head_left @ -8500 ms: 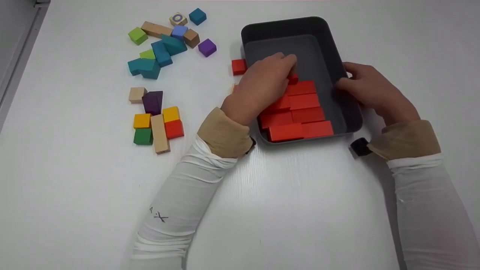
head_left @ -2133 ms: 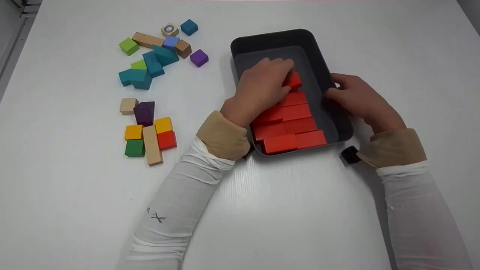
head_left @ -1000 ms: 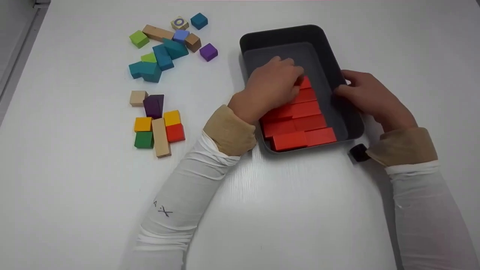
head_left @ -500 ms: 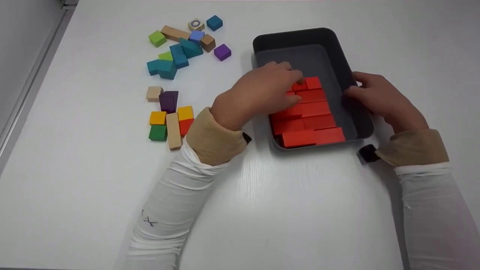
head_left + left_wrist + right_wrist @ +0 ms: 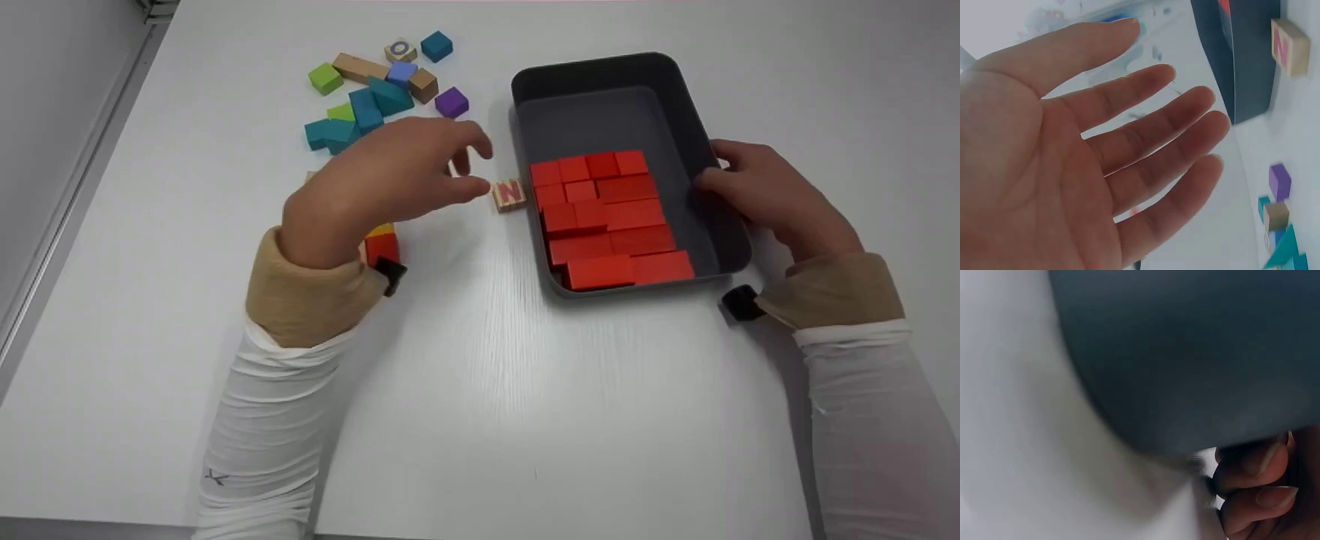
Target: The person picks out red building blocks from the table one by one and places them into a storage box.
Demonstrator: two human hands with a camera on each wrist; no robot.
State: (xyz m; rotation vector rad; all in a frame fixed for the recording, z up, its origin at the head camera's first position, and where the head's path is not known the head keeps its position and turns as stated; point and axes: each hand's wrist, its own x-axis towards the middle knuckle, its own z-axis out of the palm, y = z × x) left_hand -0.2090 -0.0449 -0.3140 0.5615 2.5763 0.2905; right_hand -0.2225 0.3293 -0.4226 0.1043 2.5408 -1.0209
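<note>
My left hand (image 5: pixel 382 176) hovers over the table left of the tray, fingers spread and holding nothing; the left wrist view shows its bare palm (image 5: pixel 1089 152). Closest to its fingertips lies a small wooden block with a pink N (image 5: pixel 508 195), beside the tray's left wall. Several red blocks (image 5: pixel 637 215) fill the near part of the dark grey tray (image 5: pixel 600 116) in rows, while its far part shows bare floor. My right hand (image 5: pixel 780 191) grips the tray's right wall, thumb on the inside. Curled fingers (image 5: pixel 1258 464) show under the tray in the right wrist view.
At the back left lie loose blocks, among them a purple cube (image 5: pixel 451 102), a teal cube (image 5: pixel 436 46), a lime cube (image 5: pixel 325 79) and a tan bar (image 5: pixel 360 68). A red block (image 5: pixel 382 249) and a yellow one (image 5: pixel 381 229) are partly hidden by my left arm.
A red block that lay left of the tray is gone from there, and the tray's top row is fuller. My left hand has let go and moved left out of the tray. My right hand stays.
</note>
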